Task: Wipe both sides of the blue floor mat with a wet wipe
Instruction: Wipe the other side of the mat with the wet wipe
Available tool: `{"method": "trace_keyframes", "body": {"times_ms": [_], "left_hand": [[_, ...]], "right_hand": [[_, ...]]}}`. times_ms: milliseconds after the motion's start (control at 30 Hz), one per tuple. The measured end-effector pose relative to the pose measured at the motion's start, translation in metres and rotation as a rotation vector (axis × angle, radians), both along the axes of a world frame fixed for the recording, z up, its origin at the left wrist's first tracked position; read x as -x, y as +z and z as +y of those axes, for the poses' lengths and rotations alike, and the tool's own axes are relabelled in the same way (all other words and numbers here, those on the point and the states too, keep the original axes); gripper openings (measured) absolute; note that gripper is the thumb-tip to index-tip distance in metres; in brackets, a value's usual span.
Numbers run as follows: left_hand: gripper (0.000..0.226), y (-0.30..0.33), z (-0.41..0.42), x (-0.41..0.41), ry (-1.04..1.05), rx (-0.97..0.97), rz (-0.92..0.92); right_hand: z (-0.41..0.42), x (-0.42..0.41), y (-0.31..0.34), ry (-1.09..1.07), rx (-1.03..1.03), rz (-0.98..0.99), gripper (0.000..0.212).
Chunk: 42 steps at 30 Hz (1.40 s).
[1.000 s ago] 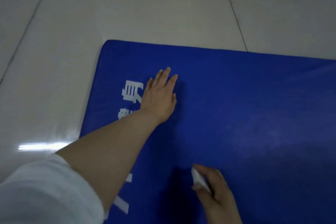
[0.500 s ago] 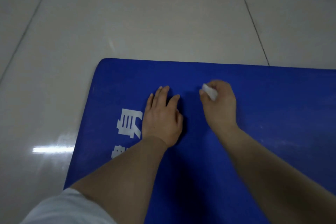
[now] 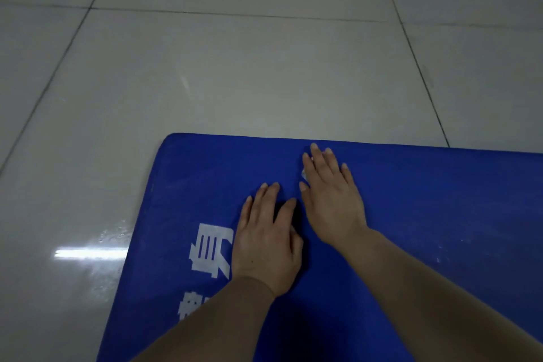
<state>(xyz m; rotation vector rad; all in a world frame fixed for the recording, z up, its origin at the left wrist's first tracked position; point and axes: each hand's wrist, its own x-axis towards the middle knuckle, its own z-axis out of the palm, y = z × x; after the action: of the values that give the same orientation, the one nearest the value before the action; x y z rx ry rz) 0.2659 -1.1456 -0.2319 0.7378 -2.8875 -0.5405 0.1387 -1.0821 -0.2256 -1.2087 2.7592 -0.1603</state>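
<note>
Lying flat, blue floor mat (image 3: 411,214) runs left-right.

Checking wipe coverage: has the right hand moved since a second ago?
Yes. The right hand went from the mat's near part up toward the far edge of the blue mat.

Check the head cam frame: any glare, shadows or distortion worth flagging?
Head view: dim, bluish overall; a bright streak of glare on the glossy floor tiles left of the blue mat; a dark shadow between the left hand and right hand; tile lines splay outward, typical wide-angle; the wet wipe barely shows under the right hand.
</note>
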Motion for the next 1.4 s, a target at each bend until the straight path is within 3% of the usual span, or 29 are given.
{"method": "trace_keyframes", "body": {"times_ms": [100, 200, 267, 367, 500, 600, 667, 733, 867, 1067, 1233, 1400], "left_hand": [[0.048, -0.002, -0.001, 0.000, 0.005, 0.006, 0.010], [0.048, -0.004, -0.002, -0.001, 0.005, 0.020, 0.025], [0.048, -0.005, -0.002, 0.000, 0.004, 0.029, 0.030], [0.048, -0.006, -0.002, 0.000, 0.003, 0.025, 0.041], [0.048, -0.007, -0.003, 0.001, -0.013, 0.023, 0.030], [0.048, -0.006, -0.003, 0.001, -0.004, 0.024, 0.043], [0.048, -0.005, -0.002, 0.001, 0.005, 0.036, 0.031], [0.047, -0.005, -0.002, 0.001, 0.003, 0.036, 0.028], [0.047, -0.005, -0.003, 0.001, 0.006, 0.042, 0.022], [0.047, -0.006, -0.003, 0.001, 0.009, 0.022, 0.038], [0.048, -0.005, -0.003, 0.002, 0.009, 0.018, 0.021], [0.048, -0.005, -0.004, 0.001, -0.009, 0.000, 0.031]], "right_hand": [[0.014, 0.027, -0.005, -0.047, 0.000, 0.136, 0.049], [0.032, 0.068, 0.002, -0.367, -0.077, 0.045, 0.058], [0.025, 0.074, 0.004, -0.453, -0.152, 0.053, 0.056], [-0.021, 0.045, 0.000, -0.274, -0.105, 0.094, 0.053], [-0.054, 0.013, 0.012, -0.035, -0.078, -0.004, 0.056], [-0.025, 0.034, 0.011, -0.086, -0.073, 0.056, 0.044], [-0.001, 0.047, 0.013, -0.234, 0.011, -0.036, 0.038], [0.015, 0.055, 0.018, -0.421, 0.180, -0.131, 0.045], [0.032, 0.069, 0.018, -0.436, 0.301, -0.126, 0.054], [0.041, 0.071, 0.012, -0.549, 0.074, -0.099, 0.049], [0.015, 0.055, 0.001, -0.465, 0.057, -0.010, 0.058], [-0.039, 0.030, -0.002, 0.105, -0.004, -0.072, 0.065]]}}
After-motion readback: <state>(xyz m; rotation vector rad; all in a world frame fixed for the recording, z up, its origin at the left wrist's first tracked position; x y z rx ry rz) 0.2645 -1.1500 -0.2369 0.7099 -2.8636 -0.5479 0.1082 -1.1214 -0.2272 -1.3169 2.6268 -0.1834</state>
